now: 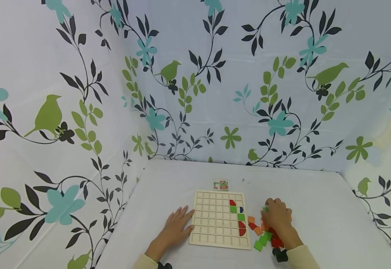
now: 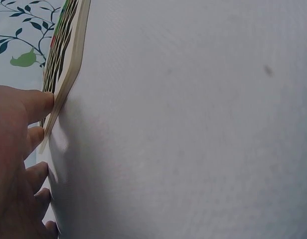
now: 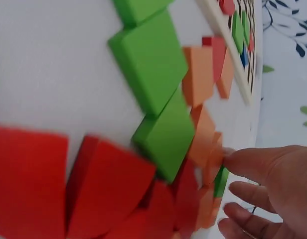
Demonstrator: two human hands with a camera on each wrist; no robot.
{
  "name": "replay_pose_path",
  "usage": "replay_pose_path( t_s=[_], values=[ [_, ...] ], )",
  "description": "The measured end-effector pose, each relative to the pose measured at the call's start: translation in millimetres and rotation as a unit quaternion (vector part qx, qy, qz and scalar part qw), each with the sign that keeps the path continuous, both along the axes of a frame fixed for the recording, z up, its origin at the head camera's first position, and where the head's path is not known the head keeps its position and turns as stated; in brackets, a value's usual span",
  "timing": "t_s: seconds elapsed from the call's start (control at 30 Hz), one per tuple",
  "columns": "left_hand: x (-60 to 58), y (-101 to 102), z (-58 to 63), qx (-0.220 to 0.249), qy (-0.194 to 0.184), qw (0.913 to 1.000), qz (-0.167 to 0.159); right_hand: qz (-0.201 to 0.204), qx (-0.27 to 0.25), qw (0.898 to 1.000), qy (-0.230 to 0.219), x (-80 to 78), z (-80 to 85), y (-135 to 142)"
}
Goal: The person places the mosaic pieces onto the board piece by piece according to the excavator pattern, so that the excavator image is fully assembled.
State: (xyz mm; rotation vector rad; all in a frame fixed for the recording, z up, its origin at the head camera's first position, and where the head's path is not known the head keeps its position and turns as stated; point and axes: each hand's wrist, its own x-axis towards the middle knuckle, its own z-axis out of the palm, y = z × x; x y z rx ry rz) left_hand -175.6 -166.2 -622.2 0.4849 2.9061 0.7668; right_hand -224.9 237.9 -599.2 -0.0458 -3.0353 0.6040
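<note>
At the middle right of the right wrist view, the right hand (image 1: 276,213) has its thumb tip against an orange block (image 3: 213,162), with the other fingers bent beneath it; whether its grip pinches the block, I cannot tell. Around it the loose pile spreads: green blocks (image 3: 166,142) overlapping across the centre of that view, red blocks (image 3: 108,186) along its bottom, and more orange ones near the thumb.

The left hand (image 1: 176,227), lower centre of the head view, is unclenched, fingers spread, its thumb and forefinger touching the left edge of the gridded board (image 1: 212,216).

The board lies between the hands. Along its right side sit a red piece (image 1: 232,203), a green square (image 1: 233,209), a blue piece (image 1: 241,210), another green square (image 1: 241,216) and, lower, a red half-round shape (image 1: 242,228). Just above the board's top edge lies a small patterned card (image 1: 220,185).

All rest on the white tabletop (image 1: 316,209); a floral cloth (image 1: 195,130) with birds and leaves fills the upper frame.
</note>
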Motion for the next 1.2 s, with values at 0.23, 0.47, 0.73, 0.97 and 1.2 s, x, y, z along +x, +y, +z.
replay_pose_path(
  t_s=[0.23,0.47,0.73,0.97,1.2],
  values=[
    [0.3,0.3,-0.1,0.004,0.005,1.0000,-0.003,0.016,-0.002,1.000,-0.001,-2.7,-7.3,12.8],
    [-1.9,-0.7,-4.1,0.016,0.017,0.9997,-0.009,0.018,-0.032,0.999,-0.001,-11.7,-11.7,12.1],
    [-3.2,-1.8,-6.0,0.000,0.001,1.0000,-0.002,-0.001,-0.054,0.999,-0.004,-23.0,-18.6,7.9],
    [-4.4,-2.0,-9.7,-0.005,-0.001,1.0000,0.002,-0.018,-0.067,0.997,-0.014,-29.7,-25.8,-7.1],
    [-2.9,-0.9,-6.7,0.003,0.002,1.0000,-0.002,-0.004,-0.084,0.996,-0.024,-29.0,-26.5,-15.8]
  ],
)
